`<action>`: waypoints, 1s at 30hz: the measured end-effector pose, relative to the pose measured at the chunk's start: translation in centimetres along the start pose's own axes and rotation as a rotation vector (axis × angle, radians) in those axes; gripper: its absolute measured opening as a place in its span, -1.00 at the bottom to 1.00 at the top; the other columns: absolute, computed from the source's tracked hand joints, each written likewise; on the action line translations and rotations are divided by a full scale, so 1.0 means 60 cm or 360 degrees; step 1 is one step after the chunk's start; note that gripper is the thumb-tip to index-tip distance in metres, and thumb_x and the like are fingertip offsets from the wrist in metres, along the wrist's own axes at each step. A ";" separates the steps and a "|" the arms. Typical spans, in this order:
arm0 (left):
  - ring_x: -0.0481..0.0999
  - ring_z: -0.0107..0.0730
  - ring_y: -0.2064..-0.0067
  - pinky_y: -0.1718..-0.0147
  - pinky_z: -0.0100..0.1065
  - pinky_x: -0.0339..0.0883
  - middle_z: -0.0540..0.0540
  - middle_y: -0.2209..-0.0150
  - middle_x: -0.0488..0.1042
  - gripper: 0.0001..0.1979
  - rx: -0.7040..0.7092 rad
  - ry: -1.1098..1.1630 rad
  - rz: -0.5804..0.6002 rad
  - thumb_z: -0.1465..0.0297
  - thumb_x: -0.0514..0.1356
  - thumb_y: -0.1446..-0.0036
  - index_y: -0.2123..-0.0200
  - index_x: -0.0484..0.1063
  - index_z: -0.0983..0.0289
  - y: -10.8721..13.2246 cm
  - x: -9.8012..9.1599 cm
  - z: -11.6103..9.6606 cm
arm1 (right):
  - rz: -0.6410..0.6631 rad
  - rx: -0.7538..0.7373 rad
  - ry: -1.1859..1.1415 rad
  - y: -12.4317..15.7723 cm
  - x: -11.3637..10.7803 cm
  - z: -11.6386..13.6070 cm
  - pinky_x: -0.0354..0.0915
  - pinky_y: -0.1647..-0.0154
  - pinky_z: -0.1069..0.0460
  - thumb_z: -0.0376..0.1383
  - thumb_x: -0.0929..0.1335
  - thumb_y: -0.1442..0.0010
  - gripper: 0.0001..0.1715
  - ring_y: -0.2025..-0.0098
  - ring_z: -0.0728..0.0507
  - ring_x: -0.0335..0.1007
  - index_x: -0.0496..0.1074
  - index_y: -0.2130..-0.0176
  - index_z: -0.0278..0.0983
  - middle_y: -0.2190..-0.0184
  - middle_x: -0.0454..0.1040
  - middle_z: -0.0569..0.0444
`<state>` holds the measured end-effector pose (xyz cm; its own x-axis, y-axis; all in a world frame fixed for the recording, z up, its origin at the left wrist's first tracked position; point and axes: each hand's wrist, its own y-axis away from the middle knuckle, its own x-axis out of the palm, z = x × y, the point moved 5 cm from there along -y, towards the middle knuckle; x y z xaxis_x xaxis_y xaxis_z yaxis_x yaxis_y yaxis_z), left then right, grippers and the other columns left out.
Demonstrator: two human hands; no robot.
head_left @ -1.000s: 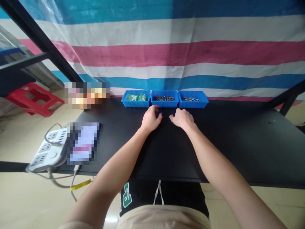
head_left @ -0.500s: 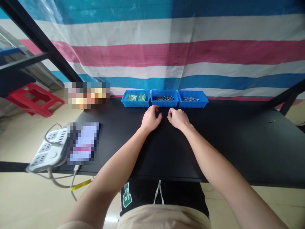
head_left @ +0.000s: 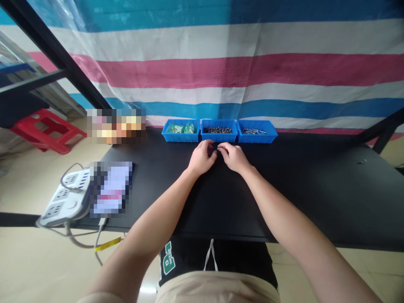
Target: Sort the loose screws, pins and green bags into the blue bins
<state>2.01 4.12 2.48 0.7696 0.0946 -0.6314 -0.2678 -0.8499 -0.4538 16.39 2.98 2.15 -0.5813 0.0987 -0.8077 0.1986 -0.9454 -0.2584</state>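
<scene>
My left hand [head_left: 202, 159] is over the black table just in front of the middle blue bin, its fingers curled toward the thumb. Whatever lies inside that curl is hidden. Opposite it, my right hand [head_left: 234, 157] has thumb and forefinger pinched close to the left fingertips. A tiny dark speck shows at that pinch, too small to name. Behind the hands, the middle blue bin [head_left: 218, 137] contains many small brown and dark metal pieces. The left blue bin [head_left: 180, 138] holds green-and-white packets, and the right blue bin [head_left: 257, 138] holds thin silvery pins or rods.
A white power strip [head_left: 65, 195] with cables lies at the table's left edge, beside a blurred-out flat object [head_left: 112, 189]. Small bits [head_left: 362, 161] rest on the far right of the table. A striped sheet [head_left: 202, 69] hangs behind; a red stool [head_left: 49, 130] stands left.
My right hand has shifted slightly left, bringing its fingertips up to my left hand. Its thumb and forefinger now show a pinch. The bins have not moved.
</scene>
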 end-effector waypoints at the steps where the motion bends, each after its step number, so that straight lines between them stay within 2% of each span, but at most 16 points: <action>1: 0.46 -0.39 0.31 0.24 -0.30 0.43 0.11 0.20 0.49 -0.67 0.0005 -0.0002 0.0006 0.42 0.19 -0.10 0.02 0.35 0.27 0.000 0.000 -0.001 | 0.0003 0.0027 -0.0014 0.001 -0.001 0.002 0.31 -0.05 0.02 -0.25 0.17 -0.38 -0.63 0.00 -0.16 0.51 0.43 -0.05 -0.23 0.03 0.57 0.00; 5: 0.48 -0.37 0.29 0.24 -0.31 0.44 0.13 0.18 0.49 -0.67 0.0033 -0.0003 0.0020 0.41 0.19 -0.11 0.02 0.37 0.28 0.001 0.000 -0.005 | -0.0080 0.0018 -0.0100 0.003 -0.004 0.007 0.33 -0.04 0.02 -0.23 0.17 -0.38 -0.62 0.01 -0.15 0.52 0.44 -0.04 -0.25 0.04 0.57 -0.02; 9: 0.50 -0.37 0.28 0.22 -0.32 0.43 0.15 0.18 0.52 -0.73 0.0097 0.0007 0.0033 0.40 0.16 -0.17 0.05 0.42 0.29 0.002 0.000 -0.010 | -0.0183 -0.0148 -0.0159 0.003 -0.003 0.012 0.31 -0.14 -0.02 -0.20 0.19 -0.36 -0.63 -0.08 -0.15 0.45 0.52 0.05 -0.22 -0.01 0.54 -0.01; 14: 0.51 -0.39 0.33 0.23 -0.34 0.42 0.14 0.21 0.56 -0.76 0.0131 0.0006 0.0030 0.41 0.13 -0.20 0.08 0.46 0.30 0.002 0.002 -0.008 | -0.0318 -0.0316 -0.0218 0.004 -0.005 0.013 0.32 -0.15 -0.02 -0.18 0.20 -0.36 -0.62 -0.05 -0.11 0.45 0.55 0.09 -0.23 0.03 0.54 -0.03; 18: 0.52 -0.36 0.30 0.23 -0.33 0.42 0.14 0.23 0.56 -0.79 0.0144 -0.0038 0.0021 0.42 0.12 -0.22 0.11 0.49 0.29 0.002 0.003 -0.005 | -0.0300 -0.0270 -0.0167 0.004 -0.005 0.012 0.34 -0.14 -0.03 -0.17 0.21 -0.36 -0.61 -0.06 -0.13 0.44 0.54 0.05 -0.21 0.02 0.53 -0.03; 22: 0.54 -0.33 0.25 0.20 -0.31 0.43 0.14 0.23 0.56 -0.81 0.0122 -0.0076 -0.0015 0.43 0.14 -0.20 0.14 0.48 0.28 -0.001 0.001 0.000 | -0.0317 -0.0324 -0.0163 0.010 -0.010 0.023 0.33 -0.16 0.00 -0.18 0.19 -0.36 -0.56 -0.09 -0.10 0.42 0.48 -0.07 -0.24 -0.04 0.51 -0.03; 27: 0.53 -0.33 0.28 0.26 -0.32 0.43 0.12 0.24 0.55 -0.87 0.0006 -0.0110 -0.0077 0.42 0.17 -0.17 0.20 0.45 0.26 -0.002 -0.003 0.008 | -0.0158 -0.0300 -0.0068 0.012 -0.004 0.030 0.27 -0.25 -0.03 -0.20 0.20 -0.35 -0.55 -0.19 -0.10 0.35 0.44 -0.13 -0.20 -0.15 0.45 0.06; 30: 0.52 -0.34 0.29 0.27 -0.32 0.42 0.12 0.24 0.54 -0.90 -0.0028 -0.0112 -0.0107 0.42 0.19 -0.16 0.23 0.44 0.25 -0.003 -0.005 0.008 | -0.0148 -0.0286 -0.0053 0.010 -0.003 0.028 0.25 -0.28 -0.05 -0.21 0.21 -0.34 -0.54 -0.22 -0.11 0.32 0.43 -0.15 -0.21 -0.17 0.43 0.07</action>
<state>1.53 4.48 2.42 0.7427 0.1873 -0.6429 -0.2062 -0.8494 -0.4858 15.28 1.84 3.03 -0.6290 0.1699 -0.7586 0.2788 -0.8616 -0.4241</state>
